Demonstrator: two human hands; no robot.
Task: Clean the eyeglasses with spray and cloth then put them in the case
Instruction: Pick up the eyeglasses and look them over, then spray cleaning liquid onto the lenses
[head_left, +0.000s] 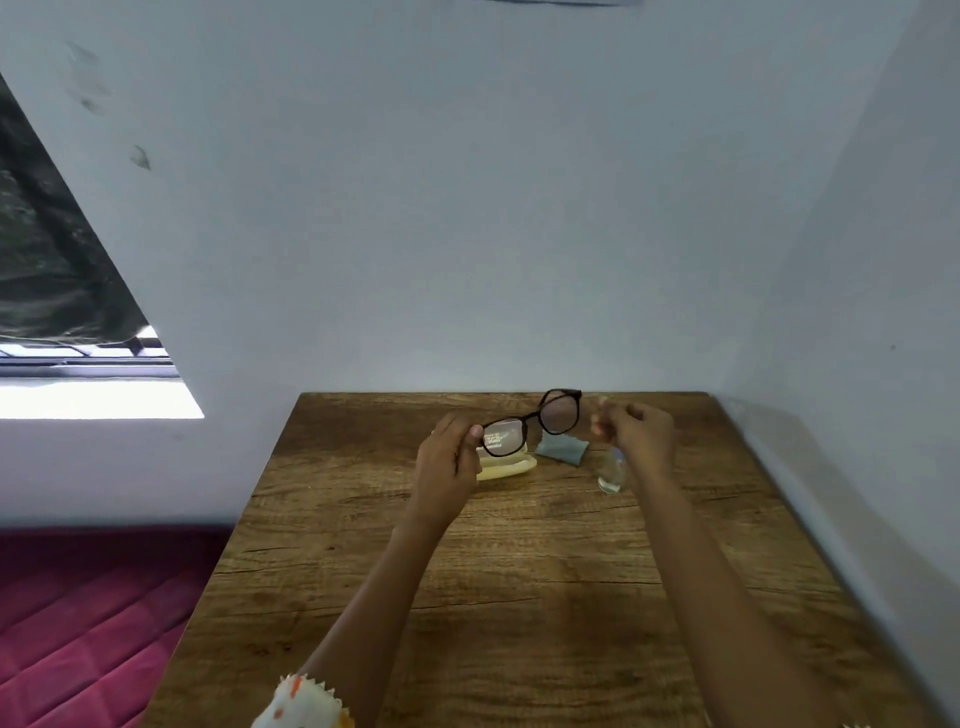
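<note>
Black-framed eyeglasses (530, 423) are held up over the far part of the wooden table (519, 597). My left hand (449, 462) pinches their left end. My right hand (636, 428) is closed around a small clear spray bottle (610, 475), just right of the right lens; the bottle's top shows above my fingers and its base below my wrist. A pale yellow case (506, 470) lies on the table under the glasses, partly hidden by my left hand. A folded grey-blue cloth (563, 449) lies beside it to the right.
The table stands in a corner, with white walls (519, 234) behind it and along its right edge. To the left, below table level, is a red quilted mattress (78, 623), and a window (78, 374) sits farther left.
</note>
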